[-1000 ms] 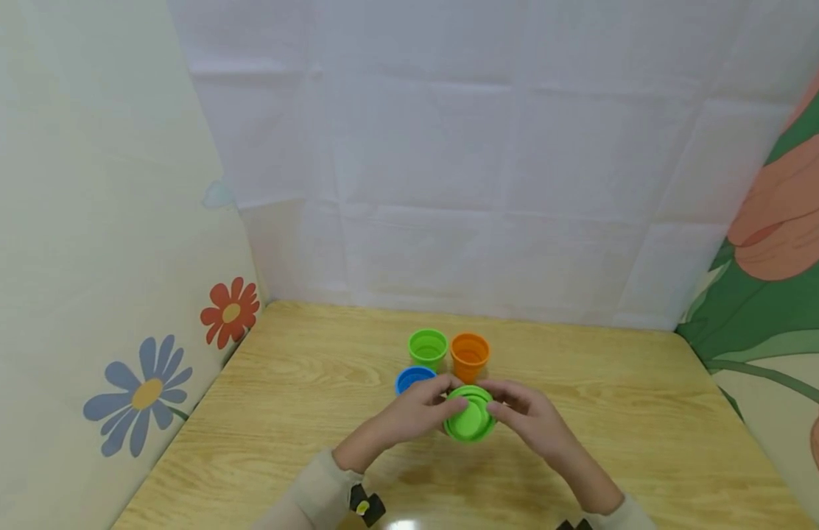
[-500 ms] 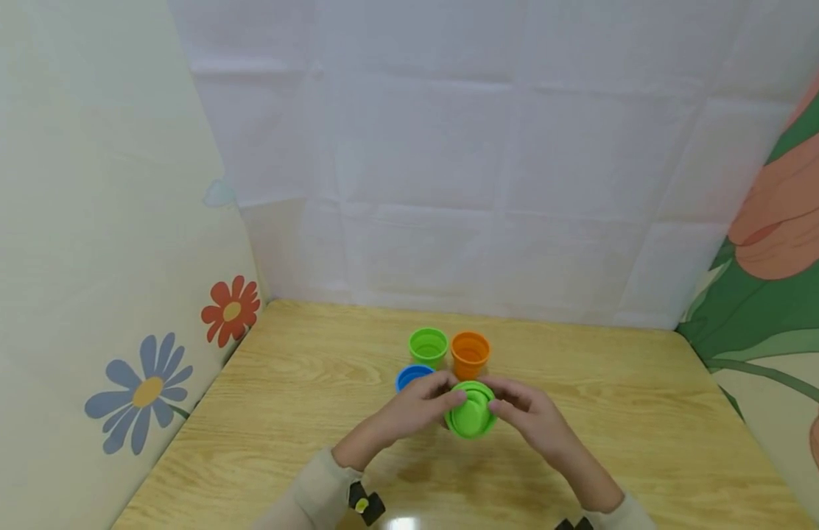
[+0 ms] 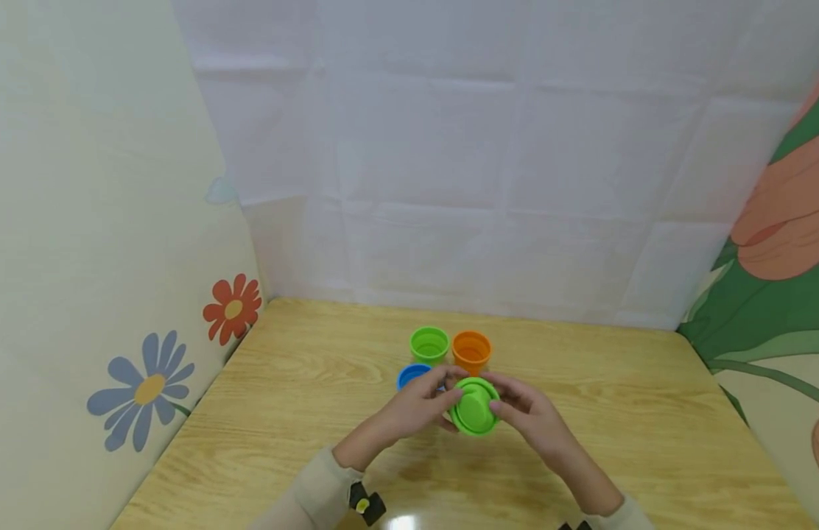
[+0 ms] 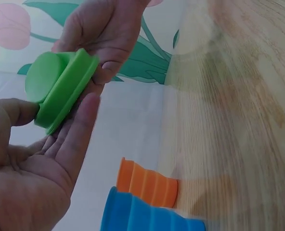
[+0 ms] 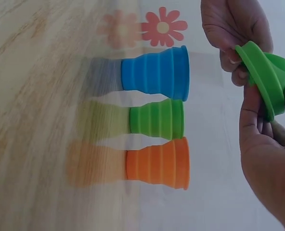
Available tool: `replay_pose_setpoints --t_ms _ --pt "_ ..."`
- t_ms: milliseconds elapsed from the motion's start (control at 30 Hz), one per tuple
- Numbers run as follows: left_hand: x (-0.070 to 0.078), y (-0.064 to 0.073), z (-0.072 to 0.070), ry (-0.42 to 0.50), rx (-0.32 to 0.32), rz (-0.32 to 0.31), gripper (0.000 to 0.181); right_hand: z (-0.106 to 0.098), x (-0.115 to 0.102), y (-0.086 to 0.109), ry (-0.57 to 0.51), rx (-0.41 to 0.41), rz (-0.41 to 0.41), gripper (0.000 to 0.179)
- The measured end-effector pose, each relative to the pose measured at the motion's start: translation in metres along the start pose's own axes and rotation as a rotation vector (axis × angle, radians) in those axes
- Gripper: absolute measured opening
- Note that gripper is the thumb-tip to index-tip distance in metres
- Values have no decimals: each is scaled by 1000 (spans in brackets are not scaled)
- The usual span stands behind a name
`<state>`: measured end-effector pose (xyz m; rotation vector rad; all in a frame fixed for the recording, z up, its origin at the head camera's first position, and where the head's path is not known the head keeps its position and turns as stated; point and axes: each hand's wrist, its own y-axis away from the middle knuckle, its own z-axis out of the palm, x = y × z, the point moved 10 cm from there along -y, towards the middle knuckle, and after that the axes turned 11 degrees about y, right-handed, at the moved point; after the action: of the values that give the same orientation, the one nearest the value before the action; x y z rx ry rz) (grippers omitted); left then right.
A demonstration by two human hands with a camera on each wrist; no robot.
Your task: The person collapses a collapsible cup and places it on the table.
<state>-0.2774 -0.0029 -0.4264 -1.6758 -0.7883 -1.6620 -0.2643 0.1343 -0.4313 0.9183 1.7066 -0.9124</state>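
Note:
A collapsed green folding cup [image 3: 474, 414] is held above the table between both hands, its middle bulging out unevenly from the rim. My left hand [image 3: 416, 409] grips its left side, thumb on the near face and fingers behind. On the opposite side my right hand [image 3: 537, 421] pinches the edge with thumb and fingers. The left wrist view shows the green cup [image 4: 60, 86] tilted, with its raised part toward the thumb side. Beyond the hands stand an upright green cup [image 3: 429, 343], an orange cup [image 3: 472, 349] and a blue cup [image 3: 412, 374], partly hidden by the left hand.
The standing cups sit close together on a wood-grain table [image 3: 303, 412]. A white cloth [image 3: 449, 162] hangs behind the table's far edge. Flower-printed cloths border the left and right sides.
The green cup's middle, flat and recessed a second ago, now bulges out lopsidedly. Cup and hands have shifted slightly up and right in the head view. The standing cups have not moved.

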Motion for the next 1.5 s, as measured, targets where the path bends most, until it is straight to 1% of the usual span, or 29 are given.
replay_pose_setpoints --t_ms 133,200,333,400,467,600,667,933,1033,1167,1233,1400,1500 --pt "-4 1 1 30 -45 -42 34 -2 2 0 15 -1 56 52" --pt "-6 2 2 40 -60 -49 33 -3 4 -1 23 2 74 51" --pt "-7 2 2 47 -70 -48 32 -3 3 -2 34 -1 52 48" --pt "-6 2 2 47 -63 -35 32 -3 2 -2 40 4 40 47" --pt "-4 2 1 47 -43 -14 31 -4 0 -1 39 6 18 48" --pt "1 2 -2 56 -9 32 31 -3 -6 0 15 -9 -40 50" --pt "2 3 -3 63 -4 42 33 -2 -8 0 5 -17 -57 52" --pt "0 1 -8 53 32 15 37 -3 -6 -1 39 3 -50 49" --pt "-1 1 -6 56 22 5 35 -3 -6 0 63 5 -58 45" --pt "-3 1 -1 36 0 -10 33 -3 -7 0 93 19 -62 42" --pt "-3 1 0 20 -4 -9 31 -2 -7 0 108 32 -62 41" --pt "-1 1 0 -26 15 11 28 -3 -5 -2 151 74 -50 37" --pt "-1 1 0 -59 21 20 25 -2 -5 -3 169 84 -42 34"
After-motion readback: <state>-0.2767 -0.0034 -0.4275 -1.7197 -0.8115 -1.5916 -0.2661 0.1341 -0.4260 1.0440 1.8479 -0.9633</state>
